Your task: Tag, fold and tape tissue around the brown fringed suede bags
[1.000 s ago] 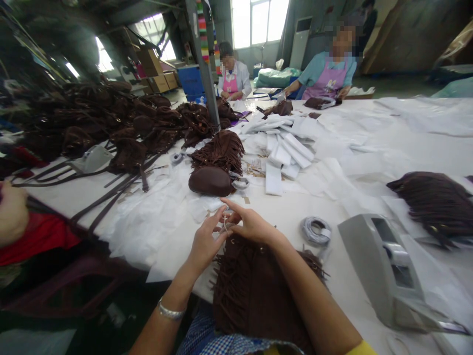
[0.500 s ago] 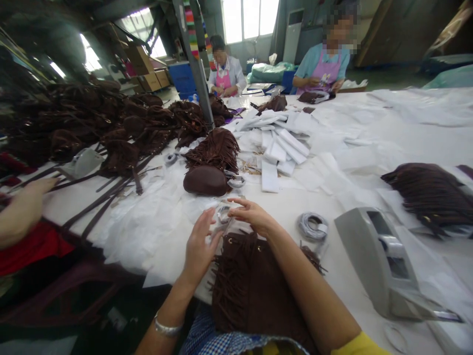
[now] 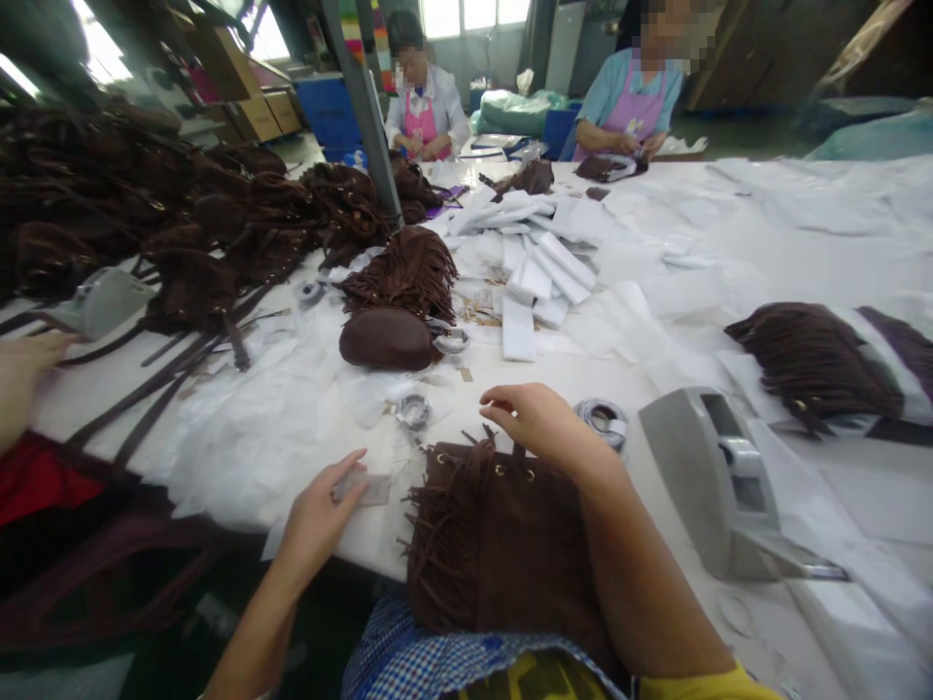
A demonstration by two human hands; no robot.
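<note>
A dark brown fringed handbag (image 3: 532, 544) lies against my lap at the table edge, its top with gold eyelets pointing away from me. To its left, my left hand (image 3: 325, 510) pinches a small clear plastic piece (image 3: 373, 490) between thumb and fingers. Over the bag's top edge hovers my right hand (image 3: 543, 418), its fingers loosely bent and apart from the thumb, with nothing visible in them. Just beyond the bag sits a coiled, plastic-wrapped strap (image 3: 413, 413). A second wrapped coil (image 3: 604, 424) rests beside my right hand and is partly hidden by it.
A grey tape dispenser (image 3: 710, 476) stands at right, near more fringed bags (image 3: 816, 360). Ahead lie another fringed bag (image 3: 390, 335) and white foam pieces (image 3: 539, 262). Thin white sheets (image 3: 240, 428) and piled brown bags (image 3: 94, 204) fill the left. Two co-workers sit opposite; another person's arm (image 3: 29, 379) shows at left.
My hands have moved apart. The left went left and down with the clear plastic piece; the right shifted slightly right. The coiled strap now lies on the table, away from my fingers.
</note>
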